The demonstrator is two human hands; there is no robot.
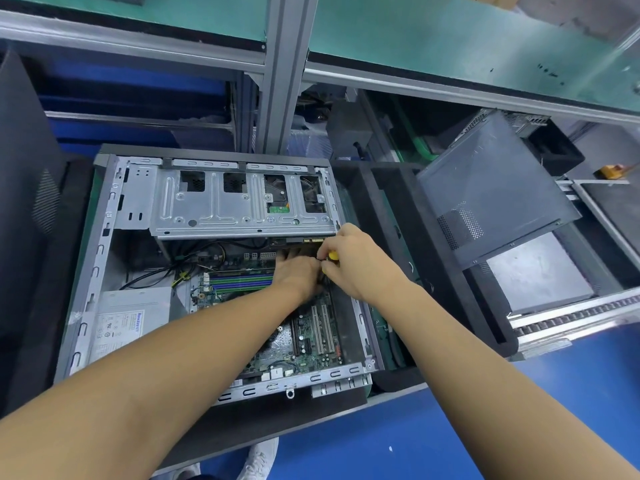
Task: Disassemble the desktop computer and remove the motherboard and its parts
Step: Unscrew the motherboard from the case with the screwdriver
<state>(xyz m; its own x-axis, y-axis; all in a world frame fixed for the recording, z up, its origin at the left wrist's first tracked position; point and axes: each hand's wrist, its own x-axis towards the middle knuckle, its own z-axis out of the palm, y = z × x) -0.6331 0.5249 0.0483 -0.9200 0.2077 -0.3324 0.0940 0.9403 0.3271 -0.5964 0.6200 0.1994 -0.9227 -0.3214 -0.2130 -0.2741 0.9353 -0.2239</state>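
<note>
A white shoe (258, 459) stands on a blue floor (381, 441) at the near edge. A bare left forearm (156, 368) and a bare right forearm (467, 358) reach away from the viewer into an open computer case (100, 244) lying on its side on a dark mat (298, 415).

Inside the case, the green motherboard (311, 341) lies flat in the near right part. A grey power supply (121, 323) with a white label sits in the near left corner. Green and purple memory slots (242, 282) run across the board, with black cables (162, 270) to their left.

At the far right of the board the hands meet. The right hand (353, 263) has its grip closed around the yellow handle of a screwdriver (333, 255), which points down toward the board. The left hand (298, 275) lies palm down, touching the right; whether its grip holds anything cannot be told.

Just beyond the hands, a silver drive cage (242, 206) spans the case, with a hard drive (277, 199) showing through a cutout.

To the right, a dark side panel (491, 188) leans tilted over a black tray (381, 202). Farthest away is a green shelf (450, 39) on a grey metal post (280, 81).
</note>
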